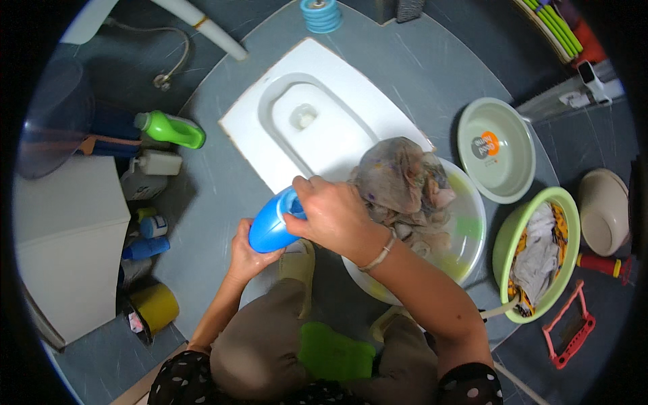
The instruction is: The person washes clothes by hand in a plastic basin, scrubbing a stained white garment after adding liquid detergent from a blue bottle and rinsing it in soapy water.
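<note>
A blue plastic bottle (268, 223) is held tilted in front of me, above the floor between the squat toilet and my feet. Around its lower side wraps my left hand (250, 260). The fingers and thumb of my right hand (334, 215) grip its upper end, where a paler ring shows; they partly hide that end. Just right of the hands, a translucent round basin (468, 248) holds wet, greyish-brown fabric (395, 177), partly bunched up above the rest. My right forearm crosses over this basin.
A white squat toilet (334, 142) lies ahead. To the right are a pale green basin (498, 172) and a green tub (569, 238) of clothes. A green bottle (172, 130) and white cabinet (71, 243) stand left. A green stool (334, 352) shows between my legs.
</note>
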Action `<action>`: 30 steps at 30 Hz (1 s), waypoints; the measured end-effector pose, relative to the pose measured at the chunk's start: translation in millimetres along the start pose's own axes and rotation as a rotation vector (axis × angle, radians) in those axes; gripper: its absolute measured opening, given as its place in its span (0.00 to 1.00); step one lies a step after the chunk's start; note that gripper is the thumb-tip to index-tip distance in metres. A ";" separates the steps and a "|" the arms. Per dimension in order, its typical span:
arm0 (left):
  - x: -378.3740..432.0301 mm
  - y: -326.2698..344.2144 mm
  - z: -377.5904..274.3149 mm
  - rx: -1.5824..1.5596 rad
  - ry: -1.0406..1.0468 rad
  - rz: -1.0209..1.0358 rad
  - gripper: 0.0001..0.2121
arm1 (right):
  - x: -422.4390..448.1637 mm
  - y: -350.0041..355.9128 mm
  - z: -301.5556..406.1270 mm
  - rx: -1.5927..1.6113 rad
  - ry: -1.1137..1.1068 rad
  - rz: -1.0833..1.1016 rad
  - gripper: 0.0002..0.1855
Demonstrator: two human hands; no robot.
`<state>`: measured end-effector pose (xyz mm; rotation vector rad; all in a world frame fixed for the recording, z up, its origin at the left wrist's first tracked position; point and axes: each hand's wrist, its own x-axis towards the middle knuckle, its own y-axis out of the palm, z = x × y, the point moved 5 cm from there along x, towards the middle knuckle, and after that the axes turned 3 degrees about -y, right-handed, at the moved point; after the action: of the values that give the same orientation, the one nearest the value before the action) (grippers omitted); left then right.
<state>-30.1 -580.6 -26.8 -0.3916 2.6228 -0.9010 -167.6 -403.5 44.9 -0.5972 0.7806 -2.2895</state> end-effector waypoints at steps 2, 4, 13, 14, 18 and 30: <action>4.9 -9.1 -4.8 0.075 0.027 0.015 0.28 | -1.8 -3.2 -3.7 0.004 -0.065 -0.018 0.19; 7.2 -10.3 -10.7 0.171 0.148 0.012 0.27 | -6.3 0.0 -8.4 0.050 -0.333 0.043 0.18; 8.7 -12.6 -4.1 0.098 0.085 -0.002 0.28 | 19.6 11.9 0.2 -0.074 0.278 0.396 0.20; 9.1 -15.1 -0.1 0.094 0.080 -0.004 0.28 | 20.5 15.1 4.2 -0.130 0.152 0.285 0.18; 5.2 -39.5 24.4 0.047 0.039 -0.020 0.28 | 45.8 1.2 29.2 -0.096 -0.148 0.290 0.16; -18.0 -131.8 83.4 -0.045 -0.246 -0.579 0.28 | -0.5 251.7 -77.6 -0.019 0.193 0.293 0.15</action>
<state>38.9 -719.2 -1.3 -1.2314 2.3307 -0.8835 -106.6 -530.3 -177.8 -0.2509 0.9171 -2.0886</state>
